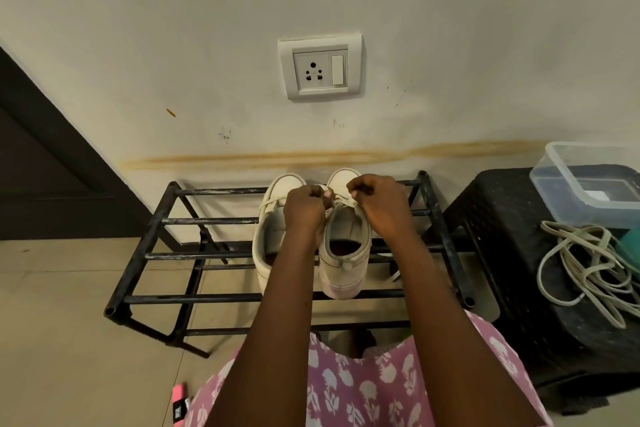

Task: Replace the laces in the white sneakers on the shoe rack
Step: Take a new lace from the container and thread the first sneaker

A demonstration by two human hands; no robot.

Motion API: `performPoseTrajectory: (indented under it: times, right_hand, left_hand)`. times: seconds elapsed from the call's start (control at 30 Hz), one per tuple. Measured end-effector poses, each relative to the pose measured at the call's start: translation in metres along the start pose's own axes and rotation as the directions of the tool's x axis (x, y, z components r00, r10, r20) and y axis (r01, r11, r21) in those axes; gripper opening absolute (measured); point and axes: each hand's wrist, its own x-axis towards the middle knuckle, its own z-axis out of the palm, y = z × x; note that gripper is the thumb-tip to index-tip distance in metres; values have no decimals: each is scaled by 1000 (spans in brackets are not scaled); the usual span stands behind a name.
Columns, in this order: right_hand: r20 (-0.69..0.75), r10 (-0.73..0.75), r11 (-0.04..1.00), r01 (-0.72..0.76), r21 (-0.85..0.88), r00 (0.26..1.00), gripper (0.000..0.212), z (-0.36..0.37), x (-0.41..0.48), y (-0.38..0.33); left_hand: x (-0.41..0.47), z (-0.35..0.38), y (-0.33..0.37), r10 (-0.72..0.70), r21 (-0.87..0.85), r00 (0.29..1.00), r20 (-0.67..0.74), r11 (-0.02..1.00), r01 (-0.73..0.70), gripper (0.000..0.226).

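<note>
We face a stained cream wall [450, 45], and against its foot stands the black metal shoe rack [207, 298]. Just beside the rack's right end is a black stool [502, 218]. Two white sneakers sit side by side on the rack's top bars, about midway along, toes towards the wall: the left sneaker [268, 243] and the right sneaker [344, 253], whose heel overhangs the front bar. A clear plastic container [581, 180] rests at the stool's back edge, and a heap of loose laces [588, 270] lies in front of it, near the stool's right edge. Our left hand [304, 208] and right hand [377, 201] hover over the front of the right sneaker, fingers curled in. Each pinches the lace [346, 202] at the eyelets nearest the toe. A wall socket [320, 66] is set above the rack, and a small pink object [180, 399] lies on the floor.
</note>
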Motion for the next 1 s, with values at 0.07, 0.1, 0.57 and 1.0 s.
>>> performPoseTrajectory:
  times: [0.07, 0.1, 0.57, 1.0]
  right_hand:
    - [11, -33, 999, 32, 12, 999, 20, 1, -2, -4]
    - [19, -41, 999, 41, 22, 999, 20, 1, -2, -6]
    - [93, -110, 965, 84, 248, 990, 15, -6, -6, -41]
    - [-62, 315, 440, -87, 894, 947, 3, -59, -5, -43]
  left_hand:
    - [0, -4, 6, 31, -123, 998, 62, 992, -24, 13]
    - [0, -7, 10, 74, -154, 994, 76, 986, -61, 15]
    - [-17, -27, 52, 509, -205, 805, 306, 861, -466, 23]
    - [-6, -16, 29, 437, -119, 845, 308, 899, -421, 17]
